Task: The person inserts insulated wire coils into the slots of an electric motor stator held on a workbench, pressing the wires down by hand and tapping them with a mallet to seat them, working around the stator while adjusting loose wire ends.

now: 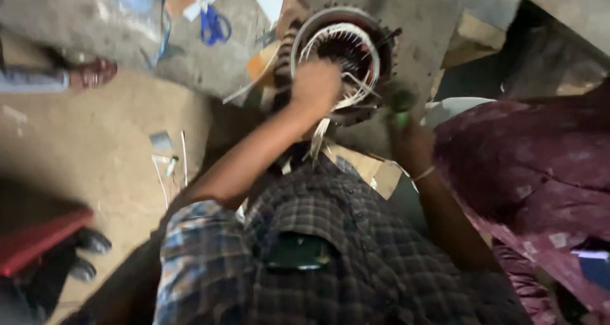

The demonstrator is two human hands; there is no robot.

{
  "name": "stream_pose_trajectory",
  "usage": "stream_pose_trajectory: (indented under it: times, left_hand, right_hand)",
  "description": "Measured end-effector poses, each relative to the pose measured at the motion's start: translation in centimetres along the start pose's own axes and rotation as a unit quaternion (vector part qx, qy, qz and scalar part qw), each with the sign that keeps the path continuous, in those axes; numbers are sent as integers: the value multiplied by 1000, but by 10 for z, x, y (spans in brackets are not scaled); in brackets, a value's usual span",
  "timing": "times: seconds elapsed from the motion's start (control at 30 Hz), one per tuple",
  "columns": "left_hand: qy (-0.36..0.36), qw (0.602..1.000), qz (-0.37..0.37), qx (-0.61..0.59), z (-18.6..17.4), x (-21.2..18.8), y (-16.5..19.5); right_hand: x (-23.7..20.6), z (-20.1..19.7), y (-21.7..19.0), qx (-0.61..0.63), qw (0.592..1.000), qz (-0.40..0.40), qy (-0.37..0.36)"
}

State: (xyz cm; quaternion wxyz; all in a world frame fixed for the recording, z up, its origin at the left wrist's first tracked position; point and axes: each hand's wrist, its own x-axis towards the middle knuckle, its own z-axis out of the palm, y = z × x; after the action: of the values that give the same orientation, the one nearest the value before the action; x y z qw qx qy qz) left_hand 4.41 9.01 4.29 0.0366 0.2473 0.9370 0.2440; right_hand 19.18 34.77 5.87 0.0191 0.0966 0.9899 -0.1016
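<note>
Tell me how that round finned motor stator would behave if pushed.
The stator looks like heavy finned metal, so it probably resists sliding. Being round, it may roll if tipped onto its side. The pale strips in its bore look thin and floppy, likely to bend under the left hand.

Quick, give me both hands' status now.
Left hand: closed, gripping the windings of the round motor stator.
Right hand: closed around a green-handled tool.

blue scissors (215,25) | red stool (39,237) – maroon cloth (534,160) | cardboard (375,169)
</note>
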Motion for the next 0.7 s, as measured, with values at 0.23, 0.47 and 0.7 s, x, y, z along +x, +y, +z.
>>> stream_pose_trajectory:
  times: [0.23, 0.47, 0.7]
  left_hand:
    - [-162, 871, -100, -453, 88, -97, 49]
    - [-54, 907, -4, -418, 120, -112, 40]
    - [-133, 940, 76, -304, 123, -114, 39]
  right_hand:
    - [40, -16, 18, 284, 946, -155, -11]
    - [80, -124, -29, -48, 940, -252, 224]
    - [83, -58, -59, -206, 930, -282, -114]
